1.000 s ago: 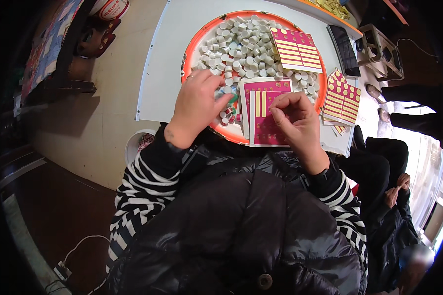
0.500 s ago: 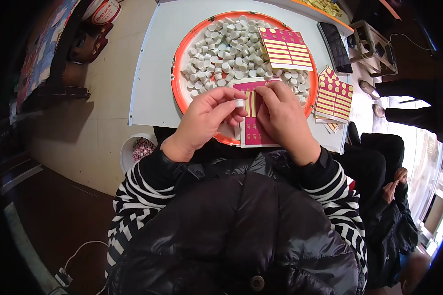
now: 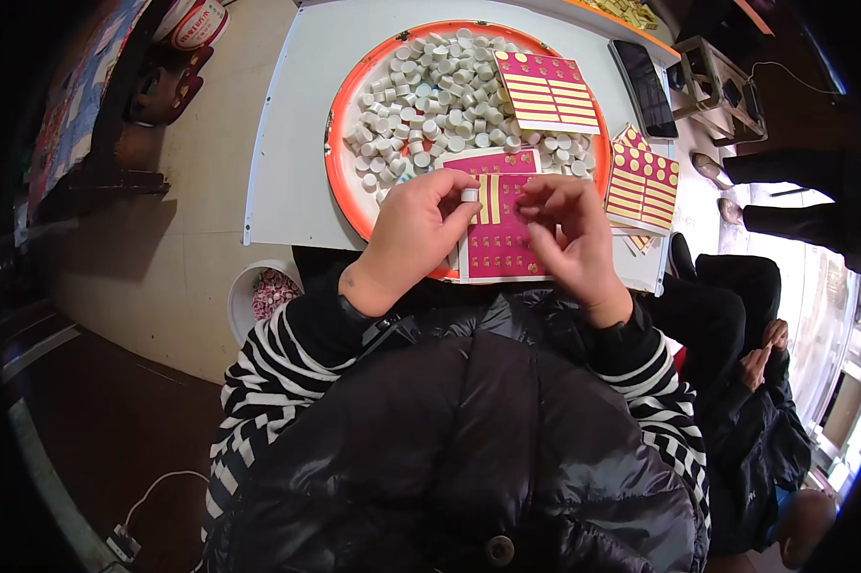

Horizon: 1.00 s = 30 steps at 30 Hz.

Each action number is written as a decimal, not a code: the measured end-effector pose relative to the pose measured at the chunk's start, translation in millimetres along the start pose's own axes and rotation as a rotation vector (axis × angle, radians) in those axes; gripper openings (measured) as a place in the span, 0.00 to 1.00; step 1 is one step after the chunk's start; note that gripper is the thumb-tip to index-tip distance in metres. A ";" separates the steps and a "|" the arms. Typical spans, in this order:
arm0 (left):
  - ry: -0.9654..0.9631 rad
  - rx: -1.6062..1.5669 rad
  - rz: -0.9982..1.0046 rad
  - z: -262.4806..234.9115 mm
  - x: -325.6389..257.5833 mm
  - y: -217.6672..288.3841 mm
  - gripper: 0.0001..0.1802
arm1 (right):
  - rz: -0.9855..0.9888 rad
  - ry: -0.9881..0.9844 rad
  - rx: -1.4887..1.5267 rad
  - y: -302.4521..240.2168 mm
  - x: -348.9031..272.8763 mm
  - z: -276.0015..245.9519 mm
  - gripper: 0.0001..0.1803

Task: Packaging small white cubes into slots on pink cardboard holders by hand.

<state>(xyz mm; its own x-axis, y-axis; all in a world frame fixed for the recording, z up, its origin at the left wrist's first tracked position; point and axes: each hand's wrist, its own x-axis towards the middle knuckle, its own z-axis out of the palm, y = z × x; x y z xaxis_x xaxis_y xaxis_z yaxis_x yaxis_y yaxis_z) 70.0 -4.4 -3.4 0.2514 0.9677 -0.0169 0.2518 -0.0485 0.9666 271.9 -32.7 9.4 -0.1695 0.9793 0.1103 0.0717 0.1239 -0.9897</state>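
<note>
In my left hand (image 3: 411, 234) a small white cap (image 3: 470, 195) is pinched between thumb and fingertips. Below it lies a magenta sticker sheet (image 3: 495, 250) with pale yellow strips and rows of small gold marks, resting over the near rim of the tray. My right hand (image 3: 576, 239) hovers over the sheet's right side, fingers curled, with the thumb apart from them; I see nothing in it. Another magenta sheet (image 3: 488, 164) lies partly under the first. Many white caps (image 3: 440, 91) fill the round, red-rimmed tray (image 3: 346, 196) beyond my hands.
A sticker sheet (image 3: 549, 94) lies on the caps at the tray's right, and more sheets (image 3: 642, 191) sit beside the tray. A dark phone (image 3: 643, 91) rests on the white table (image 3: 292, 181). A bucket (image 3: 244, 304) stands at lower left. Another person's hands (image 3: 763, 353) are at right.
My right hand has lifted off the sheet and its fingers have spread apart. My left hand keeps the cap, its fingers now closer around it.
</note>
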 end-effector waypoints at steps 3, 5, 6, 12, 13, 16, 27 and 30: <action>0.028 0.144 0.201 -5.7 -5.5 18.3 0.10 | 0.203 0.167 0.229 -8.4 0.4 1.5 0.15; 0.042 0.216 0.301 -9.0 -6.5 27.4 0.10 | 0.204 0.138 0.244 -18.4 2.9 5.8 0.15; 0.061 0.254 0.368 -10.4 -6.6 30.4 0.11 | 0.201 0.105 0.259 -23.6 4.9 8.8 0.16; 0.111 0.359 0.545 -12.9 -10.0 38.3 0.14 | 0.181 0.032 0.217 -30.2 11.5 19.4 0.20; 0.111 0.358 0.545 -13.2 -10.2 38.6 0.14 | 0.181 0.026 0.209 -30.7 12.0 20.7 0.20; 0.096 0.391 0.567 -13.8 -10.7 38.7 0.15 | 0.183 0.018 0.193 -30.5 12.9 23.6 0.21; 0.093 0.361 0.582 -18.9 -10.8 38.3 0.15 | 0.200 0.016 0.245 -27.9 12.7 23.8 0.17; 0.069 0.236 0.563 -22.4 -10.6 34.8 0.16 | 0.342 0.025 0.482 -26.5 11.3 20.6 0.13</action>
<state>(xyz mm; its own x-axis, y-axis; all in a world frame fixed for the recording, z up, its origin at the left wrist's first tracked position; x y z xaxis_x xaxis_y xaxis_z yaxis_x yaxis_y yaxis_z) 55.1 -10.8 36.2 0.3472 0.7910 0.5037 0.3002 -0.6026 0.7394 247.8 -28.1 34.9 -0.1915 0.9552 -0.2256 -0.3377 -0.2800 -0.8986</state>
